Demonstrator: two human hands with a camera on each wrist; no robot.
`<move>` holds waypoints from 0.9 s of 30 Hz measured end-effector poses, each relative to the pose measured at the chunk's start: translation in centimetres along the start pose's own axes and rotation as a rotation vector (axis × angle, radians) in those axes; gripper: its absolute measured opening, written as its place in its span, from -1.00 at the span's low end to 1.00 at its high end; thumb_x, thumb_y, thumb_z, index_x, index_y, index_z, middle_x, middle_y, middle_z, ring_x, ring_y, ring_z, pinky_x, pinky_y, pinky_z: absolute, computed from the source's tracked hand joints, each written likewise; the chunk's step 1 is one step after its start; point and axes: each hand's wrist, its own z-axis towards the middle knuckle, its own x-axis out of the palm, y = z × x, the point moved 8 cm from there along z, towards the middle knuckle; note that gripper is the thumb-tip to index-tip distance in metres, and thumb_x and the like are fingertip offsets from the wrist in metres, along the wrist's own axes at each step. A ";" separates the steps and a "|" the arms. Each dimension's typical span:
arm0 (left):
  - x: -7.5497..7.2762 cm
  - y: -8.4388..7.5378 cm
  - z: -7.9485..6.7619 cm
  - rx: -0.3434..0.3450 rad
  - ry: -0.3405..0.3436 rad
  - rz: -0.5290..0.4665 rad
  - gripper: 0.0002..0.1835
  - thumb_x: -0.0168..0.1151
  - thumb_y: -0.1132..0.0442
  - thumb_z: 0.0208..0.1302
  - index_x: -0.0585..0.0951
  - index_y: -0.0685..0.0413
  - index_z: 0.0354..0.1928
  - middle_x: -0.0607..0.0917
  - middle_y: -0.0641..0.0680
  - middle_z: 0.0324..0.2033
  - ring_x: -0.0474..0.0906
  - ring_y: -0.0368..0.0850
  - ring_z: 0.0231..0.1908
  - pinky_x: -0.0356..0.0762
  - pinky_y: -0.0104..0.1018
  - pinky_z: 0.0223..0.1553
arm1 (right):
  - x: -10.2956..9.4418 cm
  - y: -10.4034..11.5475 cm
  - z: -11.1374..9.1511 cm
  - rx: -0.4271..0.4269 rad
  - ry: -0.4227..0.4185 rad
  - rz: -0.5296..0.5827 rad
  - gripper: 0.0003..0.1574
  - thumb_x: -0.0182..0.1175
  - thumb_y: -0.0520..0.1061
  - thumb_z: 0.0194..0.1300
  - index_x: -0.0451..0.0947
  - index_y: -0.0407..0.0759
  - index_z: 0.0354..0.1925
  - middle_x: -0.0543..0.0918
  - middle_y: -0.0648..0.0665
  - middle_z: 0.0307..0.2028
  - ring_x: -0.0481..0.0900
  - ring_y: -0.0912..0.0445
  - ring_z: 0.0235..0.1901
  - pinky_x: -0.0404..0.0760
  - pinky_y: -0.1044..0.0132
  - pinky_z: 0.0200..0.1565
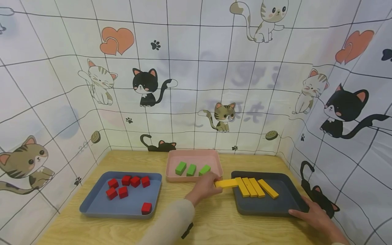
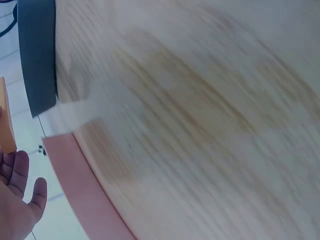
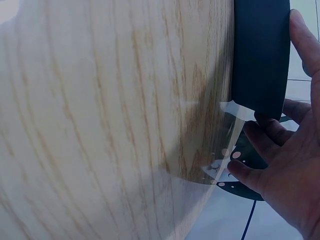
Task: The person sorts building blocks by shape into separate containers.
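Observation:
My left hand (image 1: 205, 189) pinches a yellow block (image 1: 226, 183) by its left end, its right end at the left rim of the dark grey tray (image 1: 283, 190). In the left wrist view the same yellow block (image 2: 6, 120) shows at the left edge, above the left hand (image 2: 17, 205). Several more yellow blocks (image 1: 256, 188) lie in the dark tray, most side by side and one slanted apart. At that tray's near right corner rests my right hand (image 1: 315, 217), thumb and fingers on either side. Its fingers look extended and spread in the right wrist view.
Behind the left hand stands a pink tray (image 1: 194, 154) with three green blocks (image 1: 191, 170). A blue tray (image 1: 122, 209) on the left bears several red cubes (image 1: 123, 192). A cat-patterned cloth (image 1: 190, 75) rises around the wooden table (image 1: 214, 217).

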 end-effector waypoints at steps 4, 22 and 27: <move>0.8 -1.4 0.5 0.041 0.013 0.024 -0.79 0.41 0.16 0.05 0.67 0.03 -0.25 0.52 -0.15 -0.36 0.36 -0.29 -0.39 0.41 -0.45 -0.31 | 0.1 -0.1 0.0 0.008 0.011 0.024 0.46 0.21 0.45 0.22 -0.21 -0.67 0.39 -0.10 -0.81 0.28 -0.14 -0.70 0.24 -0.12 -0.64 0.08; 4.3 -6.7 1.3 0.126 0.069 0.154 -0.61 0.37 0.03 0.10 0.72 -0.01 -0.02 0.66 -0.16 -0.19 0.49 -0.37 -0.23 0.46 -0.47 -0.16 | 0.1 -0.3 0.0 0.005 0.004 -0.004 0.45 0.20 0.45 0.22 -0.17 -0.71 0.37 -0.02 -0.81 0.26 -0.06 -0.70 0.23 -0.04 -0.63 0.06; 5.5 -7.8 1.5 0.153 0.078 0.210 -0.65 0.38 0.00 0.10 0.73 -0.08 -0.07 0.66 -0.24 -0.21 0.51 -0.40 -0.21 0.44 -0.50 -0.15 | 0.1 -0.1 0.0 -0.006 0.008 -0.002 0.43 0.19 0.44 0.24 -0.17 -0.69 0.38 -0.03 -0.80 0.27 -0.06 -0.71 0.22 0.00 -0.62 0.06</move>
